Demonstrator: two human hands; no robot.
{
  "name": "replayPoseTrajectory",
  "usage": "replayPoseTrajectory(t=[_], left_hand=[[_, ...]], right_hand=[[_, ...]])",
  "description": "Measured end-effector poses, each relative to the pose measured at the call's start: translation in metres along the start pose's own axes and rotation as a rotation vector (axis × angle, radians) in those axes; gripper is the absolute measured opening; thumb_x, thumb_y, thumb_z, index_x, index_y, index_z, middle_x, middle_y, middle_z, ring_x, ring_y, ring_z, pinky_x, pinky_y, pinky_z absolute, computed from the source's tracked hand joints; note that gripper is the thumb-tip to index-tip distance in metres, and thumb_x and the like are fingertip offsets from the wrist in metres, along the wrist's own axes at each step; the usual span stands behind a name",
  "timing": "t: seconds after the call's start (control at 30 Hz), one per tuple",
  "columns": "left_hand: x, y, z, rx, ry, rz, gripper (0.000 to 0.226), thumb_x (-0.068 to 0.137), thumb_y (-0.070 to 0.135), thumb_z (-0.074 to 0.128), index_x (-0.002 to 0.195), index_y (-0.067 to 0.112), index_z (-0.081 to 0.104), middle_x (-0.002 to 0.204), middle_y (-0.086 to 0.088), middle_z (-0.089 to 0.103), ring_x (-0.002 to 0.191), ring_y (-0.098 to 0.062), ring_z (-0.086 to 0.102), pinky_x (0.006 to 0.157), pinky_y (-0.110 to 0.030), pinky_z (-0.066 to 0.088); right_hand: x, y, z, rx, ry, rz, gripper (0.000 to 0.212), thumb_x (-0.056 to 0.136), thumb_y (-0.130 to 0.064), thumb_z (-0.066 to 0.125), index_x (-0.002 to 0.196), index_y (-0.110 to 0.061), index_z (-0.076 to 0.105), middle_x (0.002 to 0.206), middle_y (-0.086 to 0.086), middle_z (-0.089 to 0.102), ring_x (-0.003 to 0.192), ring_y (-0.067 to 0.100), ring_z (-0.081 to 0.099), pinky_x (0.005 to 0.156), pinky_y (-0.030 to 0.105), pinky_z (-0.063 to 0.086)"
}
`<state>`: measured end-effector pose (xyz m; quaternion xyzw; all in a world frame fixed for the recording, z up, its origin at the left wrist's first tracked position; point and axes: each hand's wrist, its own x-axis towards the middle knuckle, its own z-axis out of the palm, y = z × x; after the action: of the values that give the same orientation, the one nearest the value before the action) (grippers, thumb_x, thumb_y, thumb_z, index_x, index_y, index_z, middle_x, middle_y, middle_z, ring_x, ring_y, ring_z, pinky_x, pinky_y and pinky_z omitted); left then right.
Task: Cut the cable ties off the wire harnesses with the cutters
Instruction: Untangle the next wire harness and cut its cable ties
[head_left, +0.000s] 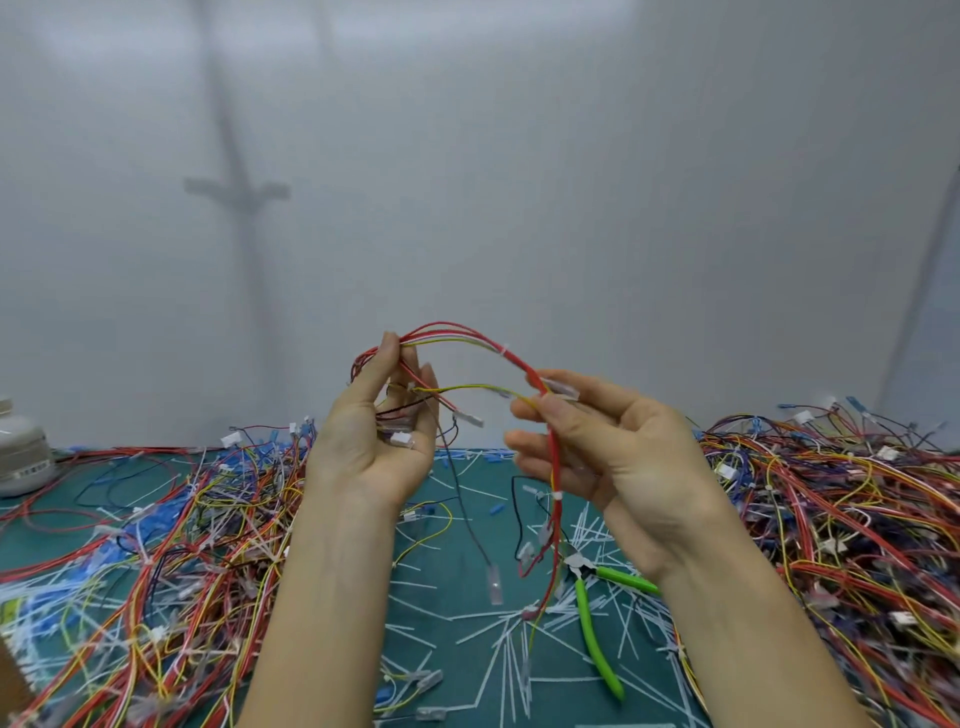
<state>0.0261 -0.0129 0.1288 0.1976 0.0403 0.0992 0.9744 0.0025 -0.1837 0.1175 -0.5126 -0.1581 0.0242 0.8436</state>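
The wire harness (522, 365) arched between my hands, 2 white cable ties (504, 351) on its red run, either side of my right hand (613, 441). I judged I was choosing a tie; cutting it called for the cutters (589, 623), lying below my right wrist. My left hand (363, 447) gripped 1 end; my right pinched the bundle, both raised.

Red-yellow wire harness (524, 366) aloft, white cable ties (504, 349) intact; green-handled cutters (588, 623) flat below.

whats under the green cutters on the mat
Cut white tie offcuts on the green mat lie under the cutters. One handle's end is hidden behind the right wrist.
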Motion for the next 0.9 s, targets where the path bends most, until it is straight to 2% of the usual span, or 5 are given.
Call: replayPoseTrajectory(t=[0.13,0.4,0.57,0.77,0.9], left_hand=[[-0.002,-0.005,0.001,0.084,-0.024,-0.073,0.013,0.070,0.022,0.078,0.062,0.013,0.073,0.070,-0.001,0.071,0.058,-0.007,0.068,0.086,-0.018,0.052],[-0.003,-0.005,-0.004,0.041,-0.146,-0.206,0.035,0.097,0.041,0.053,0.094,0.010,0.069,0.097,-0.010,0.076,0.083,-0.015,0.072,0.059,-0.029,0.060],[-0.001,-0.005,-0.006,0.156,-0.113,-0.166,0.028,0.098,0.045,0.048,0.100,0.019,0.057,0.103,-0.009,0.076,0.056,-0.013,0.067,0.052,-0.024,0.056],[0.003,0.001,-0.007,0.339,-0.092,-0.168,0.068,0.087,0.053,0.060,0.139,0.013,0.047,0.102,0.004,0.076,0.027,-0.005,0.029,0.042,-0.011,0.036],[0.003,0.002,-0.007,0.437,-0.152,-0.113,0.038,0.077,0.043,0.068,0.105,0.023,0.055,0.091,0.008,0.076,0.026,-0.003,0.024,0.039,-0.013,0.034]], right_hand=[[0.003,-0.003,-0.005,0.168,0.029,0.041,0.025,0.070,-0.009,0.067,0.094,-0.005,0.071,0.084,0.013,0.076,0.065,0.023,0.074,0.052,0.026,0.058],[0.006,-0.007,-0.014,0.304,0.056,0.079,0.015,0.071,-0.009,0.065,0.074,-0.009,0.080,0.083,0.010,0.077,0.068,0.020,0.075,0.052,0.024,0.058],[0.007,-0.008,-0.019,0.268,0.048,0.096,0.016,0.070,-0.010,0.067,0.079,-0.009,0.081,0.085,0.010,0.077,0.068,0.019,0.075,0.052,0.024,0.057],[0.000,-0.012,-0.029,-0.218,-0.029,0.062,0.025,0.075,-0.011,0.072,0.100,-0.007,0.072,0.094,0.012,0.077,0.082,0.027,0.076,0.069,0.031,0.062],[-0.003,-0.012,-0.024,-0.718,-0.080,-0.017,0.018,0.089,-0.006,0.067,0.096,-0.021,0.074,0.097,-0.008,0.077,0.093,0.003,0.070,0.080,0.013,0.053]])
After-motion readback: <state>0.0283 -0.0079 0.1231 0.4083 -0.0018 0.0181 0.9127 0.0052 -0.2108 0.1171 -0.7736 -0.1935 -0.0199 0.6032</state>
